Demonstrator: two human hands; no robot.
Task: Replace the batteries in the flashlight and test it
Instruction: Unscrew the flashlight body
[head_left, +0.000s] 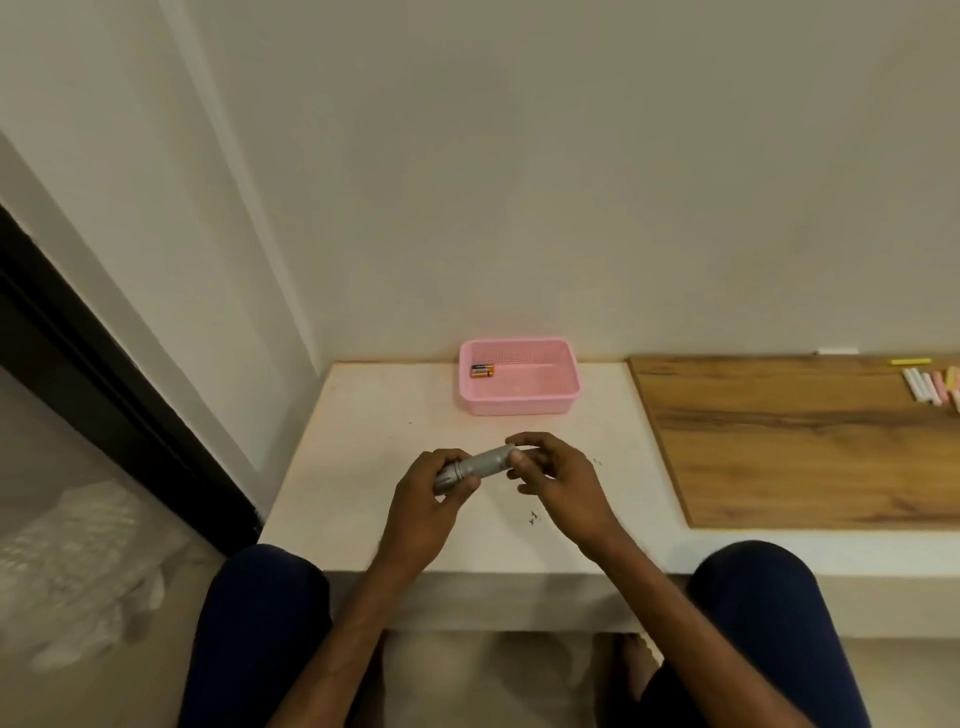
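A small silver flashlight (475, 466) is held just above the white table (363, 447), lying slantwise between both hands. My left hand (426, 506) grips its lower left, head end. My right hand (558, 480) pinches the upper right, tail end with thumb and fingers. Behind them stands a pink plastic basket (519, 402) against the wall, with orange-and-black batteries (482, 371) lying in its left rear corner. How many batteries there are I cannot tell.
A wooden board (779, 441) covers the table to the right, with several chalk sticks (930, 384) at its far right. Small dark specks (534, 517) lie near my right wrist. My knees (270, 597) flank the front edge. A dark door frame (104, 395) runs at the left.
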